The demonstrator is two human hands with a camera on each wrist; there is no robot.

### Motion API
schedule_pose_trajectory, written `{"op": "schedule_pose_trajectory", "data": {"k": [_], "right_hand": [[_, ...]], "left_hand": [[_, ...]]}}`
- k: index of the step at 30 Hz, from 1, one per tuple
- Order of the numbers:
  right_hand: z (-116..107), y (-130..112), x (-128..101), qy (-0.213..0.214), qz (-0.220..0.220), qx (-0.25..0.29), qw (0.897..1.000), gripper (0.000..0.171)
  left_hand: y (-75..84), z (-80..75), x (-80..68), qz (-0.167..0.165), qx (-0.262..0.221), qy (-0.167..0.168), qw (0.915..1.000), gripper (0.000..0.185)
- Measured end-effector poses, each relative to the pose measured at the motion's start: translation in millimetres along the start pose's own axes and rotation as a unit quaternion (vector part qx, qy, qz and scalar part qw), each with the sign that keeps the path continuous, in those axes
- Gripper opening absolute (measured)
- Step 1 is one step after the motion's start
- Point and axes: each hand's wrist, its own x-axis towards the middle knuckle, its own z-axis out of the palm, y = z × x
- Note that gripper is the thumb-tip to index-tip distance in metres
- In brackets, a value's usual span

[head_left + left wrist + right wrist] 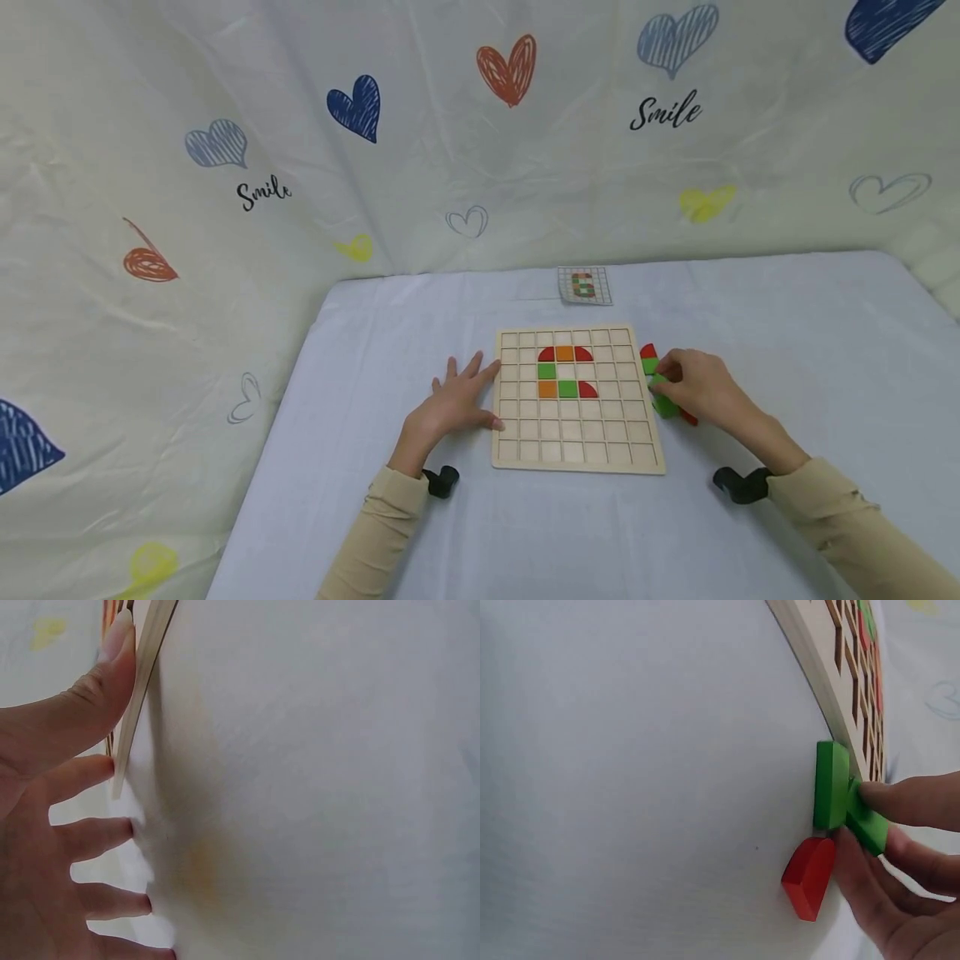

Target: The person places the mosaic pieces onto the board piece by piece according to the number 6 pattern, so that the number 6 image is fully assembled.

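Wooden board [532, 454]: flat on the tabletop [585, 533], the clock's centre in the head view; both wrist views show its edge from the side.
Top row of blocks: toward 11 and 12 o'clock on the grid, a red rounded block [546, 354], an orange square [564, 353] and another red rounded block [583, 354].
Rows below: a green square [547, 371] at the left, then an orange square, a green square and a red rounded block; only the head view makes the whole arrangement readable.
Left hand [453, 400]: at 9 o'clock, fingers spread wide, gripping nothing; the left wrist view brings out its thumb over the board's edge.
Right hand [701, 383]: at 3 o'clock, pinching narrowly on a green block [868, 823], plain in the right wrist view but partly covered in the head view; I cannot tell whether it is lifted.
Beside that pinch: a second green block [831, 784] near the board's edge; a loose red block [810, 877] at about 6 o'clock from it in the right wrist view.
Far pair: a red piece [648, 351] and a green piece [650, 366] at 2 o'clock, clear only from the head.
Pattern card [585, 286]: at 12 o'clock, beyond the board, seen from the head alone.
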Motion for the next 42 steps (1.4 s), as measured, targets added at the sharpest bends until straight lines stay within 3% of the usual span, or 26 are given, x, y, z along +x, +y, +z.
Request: {"op": "schedule_pose_trajectory", "data": {"k": [11, 23, 42], "right_hand": [[-3, 6, -5, 0.006, -0.063, -0.011, 0.998, 0.019], [-6, 12, -13, 0.004, -0.083, 0.016, 0.996, 0.032], [0, -1, -13, -0.027, -0.088, 0.036, 0.995, 0.033]], "left_hand": [[-0.2, -0.2, -0.7, -0.001, -0.002, -0.001, 1.0, 0.098], [0.9, -0.1, -0.5, -0.002, 0.005, 0.001, 1.0, 0.097], [0.4, -0.2, -0.6, -0.004, 0.007, -0.003, 1.0, 0.098]]}}
